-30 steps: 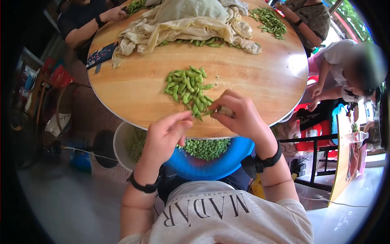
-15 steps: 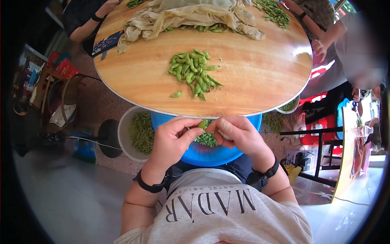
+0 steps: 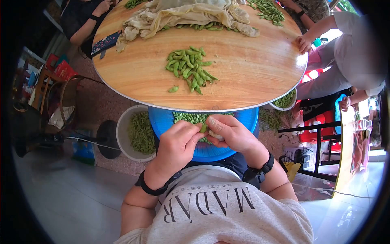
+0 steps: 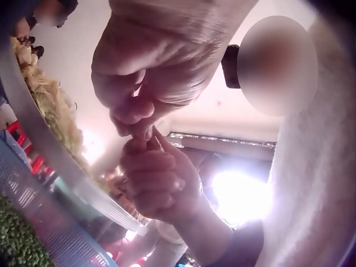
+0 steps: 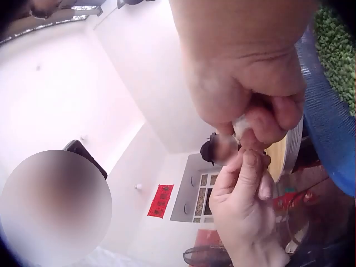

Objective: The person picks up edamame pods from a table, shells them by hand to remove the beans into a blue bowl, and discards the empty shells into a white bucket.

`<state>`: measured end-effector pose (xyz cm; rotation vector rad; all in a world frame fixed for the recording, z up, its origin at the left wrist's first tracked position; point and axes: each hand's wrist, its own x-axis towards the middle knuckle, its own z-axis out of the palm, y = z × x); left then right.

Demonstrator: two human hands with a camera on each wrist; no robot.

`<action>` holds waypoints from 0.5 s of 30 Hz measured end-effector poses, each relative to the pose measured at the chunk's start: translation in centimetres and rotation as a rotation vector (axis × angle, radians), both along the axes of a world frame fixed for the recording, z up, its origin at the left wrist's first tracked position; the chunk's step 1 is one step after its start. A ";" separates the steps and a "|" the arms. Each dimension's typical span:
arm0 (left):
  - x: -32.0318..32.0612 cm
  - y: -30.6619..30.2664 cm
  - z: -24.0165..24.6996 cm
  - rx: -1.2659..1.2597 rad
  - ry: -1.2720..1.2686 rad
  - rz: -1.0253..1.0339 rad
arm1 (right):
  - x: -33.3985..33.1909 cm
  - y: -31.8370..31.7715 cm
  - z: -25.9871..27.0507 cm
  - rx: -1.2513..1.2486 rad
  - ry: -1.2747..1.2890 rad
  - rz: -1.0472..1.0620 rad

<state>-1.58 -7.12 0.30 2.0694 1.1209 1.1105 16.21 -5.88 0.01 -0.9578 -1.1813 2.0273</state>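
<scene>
Above a blue plastic basket [image 3: 154, 124], both hands meet around a green soybean pod [image 3: 203, 128]. My left hand [image 3: 176, 140] pinches it between thumb and fingertips. The right hand [image 3: 235, 133] has its thumb and curled fingers on the pod's other end, with a white wrapping [image 3: 216, 135] on one finger. In the left wrist view the fingertips of both hands touch, and the pod is hidden there. Shelled green beans [image 3: 186, 117] lie in the basket underneath. A pile of whole pods [image 3: 187, 67] sits on the table, with one loose pod [image 3: 173, 88] beside it.
The round wooden table [image 3: 134, 77] has its edge just beyond my hands. A pale cloth [image 3: 178, 22] covers more pods at the back. A white bucket [image 3: 123, 136] of pods or husks stands at left. At right, another person's hand [image 3: 304, 43] rests on the table.
Both hands have drawn back from the pile at the table's edge to over the basket, bringing a pod. The person at right has moved, and their hand is now on the table.
</scene>
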 end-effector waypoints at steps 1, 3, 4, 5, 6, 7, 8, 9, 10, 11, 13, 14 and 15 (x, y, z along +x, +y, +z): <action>0.0 0.0 0.0 0.002 0.005 -0.003 | 0.1 0.0 0.3 -0.011 0.001 0.002; 0.0 -0.2 0.0 0.000 0.008 -0.002 | 0.0 -0.1 0.4 -0.022 -0.012 -0.010; 0.0 -0.3 0.0 -0.002 0.009 -0.002 | -0.2 -0.2 0.2 -0.023 -0.025 -0.024; 0.1 -0.4 0.0 -0.002 -0.002 0.011 | -0.4 -0.3 0.0 -0.026 -0.037 -0.040; 0.3 -0.6 -0.2 -0.002 -0.014 0.025 | -0.4 -0.4 -0.1 -0.002 -0.043 -0.048; 0.5 -0.7 -0.4 0.000 -0.025 0.040 | -0.4 -0.4 -0.1 0.023 -0.048 -0.056; 0.6 -0.7 -0.7 0.015 -0.052 0.053 | -0.4 -0.4 -0.2 0.049 -0.054 -0.064; 0.8 -0.8 -1.0 0.030 -0.079 0.065 | -0.4 -0.4 -0.2 0.077 -0.078 -0.077; 1.0 -0.9 -1.4 0.044 -0.106 0.078 | -0.4 -0.5 -0.3 0.104 -0.102 -0.090; 1.2 -1.1 -2.0 -0.043 -0.151 0.098 | -0.4 -0.6 -0.5 0.130 -0.126 -0.103; 1.4 -1.3 -2.9 -0.216 -0.239 0.141 | -0.5 -0.8 -0.9 0.161 -0.111 -0.121; 1.4 -1.3 -2.8 -0.433 -0.398 0.124 | -0.6 -0.9 -1.0 0.176 -0.104 -0.130; 1.2 -1.2 -2.5 -0.652 -0.558 0.106 | -0.5 -1.0 -1.0 0.199 -0.130 -0.116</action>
